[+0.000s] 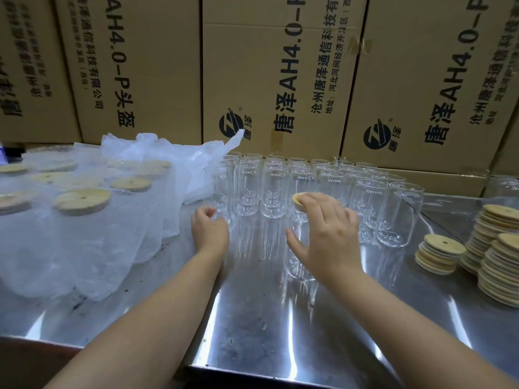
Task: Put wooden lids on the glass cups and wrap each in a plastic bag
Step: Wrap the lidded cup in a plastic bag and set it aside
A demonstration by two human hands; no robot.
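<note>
- Your right grip (327,231) lies palm-down on a round pale wooden lid (298,198). The fingers are spread and nearly straight, so the grip is released and pressing, not clenched. Only the lid's far-left edge shows past your fingertips.
- That lid sits on the mouth of a tall clear glass cup (299,265). The cup stands upright on the shiny steel tabletop (252,318), at the near edge of the group of cups. Your thumb stretches out to the left, across the cup's wall as seen from the head camera.
- Your left grip (210,230) is at the near-left corner of the group, with its fingers curled inward. It is just beside the leftmost cup, but you cannot tell from this view whether it grasps that cup or only nears it.
- Rows of bare clear glass cups (331,178) stand upright and close together behind both hands, reaching back to the boxes.
- On the left of the tabletop stand lidded cups wrapped in thin cloudy plastic bags (81,203), packed near one another.
- A loose heap of crumpled clear plastic bags (179,161) lies between the wrapped cups and the bare ones.
- On the right rise tall stacks of round wooden lids (502,259). A shorter stack of wooden lids (439,255) is the nearest to the cups, and its top lid shows a small centre hole.
- Brown cardboard boxes (280,80) with black print form a wall along the back.
</note>
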